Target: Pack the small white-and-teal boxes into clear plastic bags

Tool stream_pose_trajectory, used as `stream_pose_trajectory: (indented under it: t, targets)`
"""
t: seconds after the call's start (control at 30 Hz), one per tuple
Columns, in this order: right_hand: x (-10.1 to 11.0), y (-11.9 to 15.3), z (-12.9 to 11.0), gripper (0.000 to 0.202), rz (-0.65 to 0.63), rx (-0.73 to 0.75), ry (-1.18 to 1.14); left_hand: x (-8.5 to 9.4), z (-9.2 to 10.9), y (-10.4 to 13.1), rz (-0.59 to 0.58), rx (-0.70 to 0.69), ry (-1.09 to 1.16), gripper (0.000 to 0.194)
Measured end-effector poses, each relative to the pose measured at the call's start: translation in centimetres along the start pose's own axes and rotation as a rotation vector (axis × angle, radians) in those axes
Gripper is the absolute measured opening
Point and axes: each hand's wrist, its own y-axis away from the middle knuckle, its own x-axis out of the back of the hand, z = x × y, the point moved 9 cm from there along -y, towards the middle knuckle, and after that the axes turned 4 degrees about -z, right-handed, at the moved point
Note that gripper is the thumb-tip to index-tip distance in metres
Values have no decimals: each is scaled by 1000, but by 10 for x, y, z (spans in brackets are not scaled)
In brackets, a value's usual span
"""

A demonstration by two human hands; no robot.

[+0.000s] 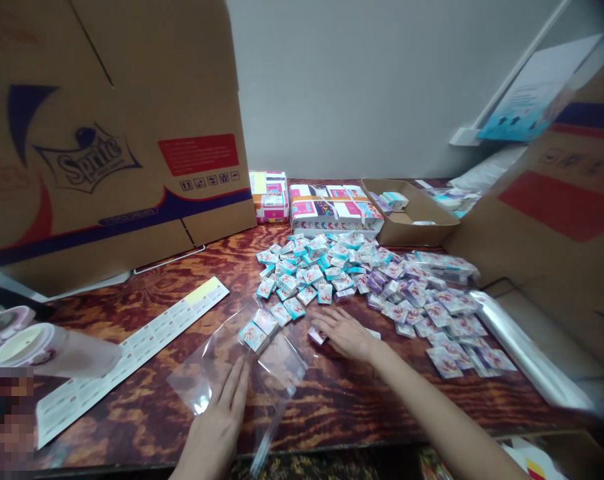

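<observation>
My left hand (pixel 219 413) lies flat with fingers stretched out on a clear plastic bag (pixel 202 373). Just beyond its fingertips, a few small white-and-blue boxes (pixel 255 337) sit at the bag. My right hand (pixel 347 333) has its fingers bent over a small purple-and-white box (pixel 317 335) on the table; the thumb is mostly hidden. Behind both hands spreads a heap of small blue-and-white boxes (pixel 312 273) printed with a red hand shape. More boxes with purple sides (pixel 437 313) lie to the right.
A large Sprite carton (pixel 132 133) stands at left, another carton (pixel 557 220) at right. Wrapped packs (pixel 335 207) and an open cardboard tray (pixel 417 233) line the back. A label sheet (pixel 132 360), a plastic cup (pixel 62 350) and a clear plastic roll (pixel 532 353) lie at the sides.
</observation>
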Motion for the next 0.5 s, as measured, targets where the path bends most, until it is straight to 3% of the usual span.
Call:
stream_pose_trajectory:
  t: [0.13, 0.33, 0.5]
  targets:
    - [-9, -6, 12, 43, -65, -11, -38, -3, -3, 1, 2, -1, -23, 84]
    - [11, 7, 83, 44, 55, -304, -32, -6, -5, 0, -34, 24, 0, 86]
    - [10, 21, 85, 47, -4, -317, -64, -6, -3, -1, -48, 31, 23, 87]
